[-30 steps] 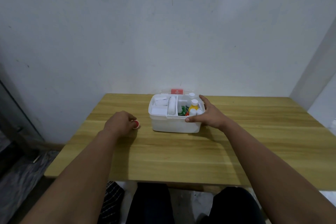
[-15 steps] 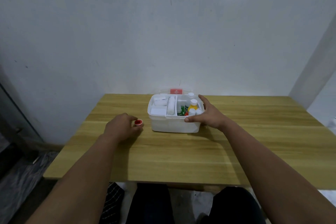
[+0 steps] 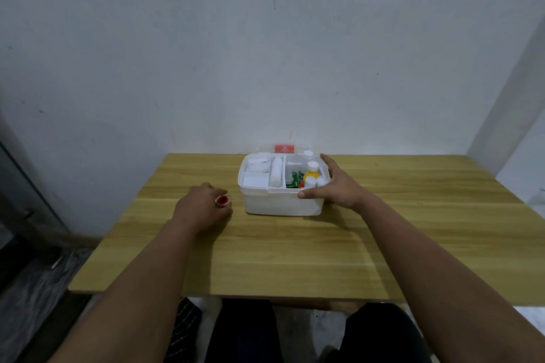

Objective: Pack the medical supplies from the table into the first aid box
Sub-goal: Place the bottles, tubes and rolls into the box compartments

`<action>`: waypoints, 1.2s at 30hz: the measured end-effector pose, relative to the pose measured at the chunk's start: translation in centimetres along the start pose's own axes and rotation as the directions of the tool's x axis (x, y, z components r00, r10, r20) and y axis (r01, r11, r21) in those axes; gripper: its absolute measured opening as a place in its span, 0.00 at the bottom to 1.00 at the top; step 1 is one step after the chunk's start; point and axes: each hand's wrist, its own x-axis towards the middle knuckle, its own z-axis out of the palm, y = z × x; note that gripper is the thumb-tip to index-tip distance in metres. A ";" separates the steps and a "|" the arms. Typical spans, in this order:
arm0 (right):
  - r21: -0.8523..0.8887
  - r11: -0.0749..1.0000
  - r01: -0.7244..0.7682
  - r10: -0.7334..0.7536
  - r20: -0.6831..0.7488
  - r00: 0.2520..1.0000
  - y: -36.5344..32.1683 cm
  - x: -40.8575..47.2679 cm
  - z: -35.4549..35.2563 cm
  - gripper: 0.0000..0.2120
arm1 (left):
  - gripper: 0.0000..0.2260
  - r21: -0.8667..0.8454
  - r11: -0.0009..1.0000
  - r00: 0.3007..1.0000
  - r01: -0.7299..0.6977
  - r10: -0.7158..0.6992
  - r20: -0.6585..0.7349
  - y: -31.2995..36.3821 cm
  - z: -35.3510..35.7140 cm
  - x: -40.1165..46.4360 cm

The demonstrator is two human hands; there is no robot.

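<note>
The white first aid box [image 3: 277, 205] stands open at the far middle of the wooden table [image 3: 295, 259]. Inside are white bandage rolls [image 3: 276, 175], a yellow bottle with a white cap [image 3: 311, 171], small white bottles and a green packet [image 3: 292, 181]. My right hand [image 3: 336, 187] grips the box's front right corner, thumb on the front rim. My left hand [image 3: 200, 208] rests on the table left of the box, its fingers closed around a small round red-topped item [image 3: 222, 201].
The box's lid with a red label [image 3: 284, 148] leans at the back against the white wall [image 3: 265, 68]. A wall corner stands at the right. The floor shows beyond the table's left edge. My dark-clothed legs are under the near edge.
My left hand has lifted the small red-topped item slightly and turned it so its red face shows more. My right hand stays on the box.
</note>
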 end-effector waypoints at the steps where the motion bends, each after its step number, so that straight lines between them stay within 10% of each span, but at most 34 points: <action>1: -0.005 1.000 -0.002 0.001 -0.002 1.000 0.0 0.0 0.0 0.75 | 0.21 0.000 1.000 1.000 -0.001 0.001 0.002 0.1 0.1 0.0; 18: -0.021 1.000 0.004 -0.004 -0.011 1.000 0.1 0.2 0.0 0.74 | 0.16 -0.135 0.987 0.996 0.084 -0.079 0.040 -0.5 -1.5 0.4; 27: -0.025 1.000 0.001 -0.001 -0.013 1.000 0.0 0.1 0.0 0.72 | 0.17 -0.510 0.860 0.980 -0.007 -0.096 -0.175 2.7 -7.9 2.2; 36: -0.027 1.000 0.003 -0.003 -0.011 1.000 -0.2 -0.1 0.0 0.73 | 0.18 -0.256 0.952 0.982 -0.167 0.185 0.047 10.6 -7.3 3.0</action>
